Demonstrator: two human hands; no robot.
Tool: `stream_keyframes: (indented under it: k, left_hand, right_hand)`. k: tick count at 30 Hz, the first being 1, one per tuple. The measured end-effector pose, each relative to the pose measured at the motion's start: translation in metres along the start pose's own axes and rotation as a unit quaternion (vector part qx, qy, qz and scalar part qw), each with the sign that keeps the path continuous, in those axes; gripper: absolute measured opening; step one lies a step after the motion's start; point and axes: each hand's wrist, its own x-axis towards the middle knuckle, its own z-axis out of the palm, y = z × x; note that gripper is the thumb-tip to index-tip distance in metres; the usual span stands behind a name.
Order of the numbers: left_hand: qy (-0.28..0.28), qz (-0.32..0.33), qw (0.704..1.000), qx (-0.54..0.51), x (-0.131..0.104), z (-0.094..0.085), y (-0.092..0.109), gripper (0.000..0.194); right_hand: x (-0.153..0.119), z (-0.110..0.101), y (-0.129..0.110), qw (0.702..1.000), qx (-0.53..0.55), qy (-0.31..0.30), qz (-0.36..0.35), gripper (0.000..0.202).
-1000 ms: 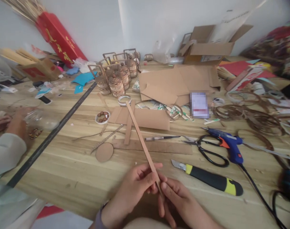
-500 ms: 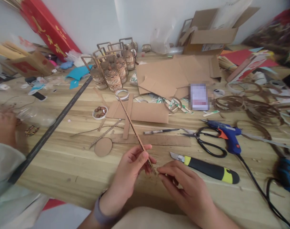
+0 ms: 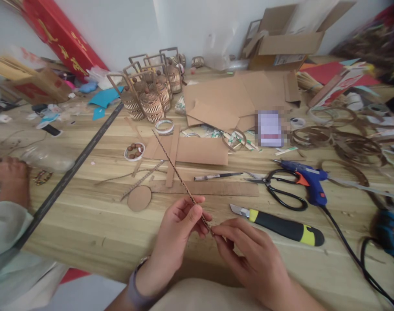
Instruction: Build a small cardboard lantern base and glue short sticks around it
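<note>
**Corrugated cardboard strip (image 3: 184,187), apparently cut to shape and not yet joined**

Cardboard sheets (image 3: 218,97) are spread across the upper centre; from similar board, the strip and a smaller disc (image 3: 140,198), left of centre, appear to have been cut already. Any bending or fixing is judged to be left: the strip is straight, with nothing seen attached. It is held slantwise at the frame's centre, corrugated edge in view. Near its lower end it is clamped between thumb and fingers of the left hand (image 3: 177,233); its tip is met by the right hand (image 3: 253,246), whose fingertips are close together, though whether they pinch cannot be told.
</note>
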Motion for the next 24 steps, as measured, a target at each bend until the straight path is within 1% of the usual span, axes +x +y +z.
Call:
stream_keyframes:
  k: [7,15,19,24]
  left_hand:
    - [0.021,0.010,1.000,0.017,-0.0044,0.0022,0.0008,0.044]
    - [0.031,0.002,0.999,0.031,-0.0051,0.0030,0.0013,0.047]
    - [0.027,-0.011,0.999,0.027,-0.0052,0.0029,0.0017,0.049]
    - [0.009,-0.016,0.999,0.030,-0.0063,0.0017,0.0012,0.049]
  right_hand:
    - [-0.0004,-0.0011,0.0005,1.000,-0.027,0.005,-0.013,0.016]
    - [0.0020,-0.0032,-0.0017,0.999,-0.034,0.005,-0.009,0.019]
    - [0.0031,-0.0041,-0.0035,1.000,-0.008,-0.002,-0.001,0.018]
    - [0.0039,-0.0056,-0.0053,1.000,0.005,-0.014,-0.005,0.018]
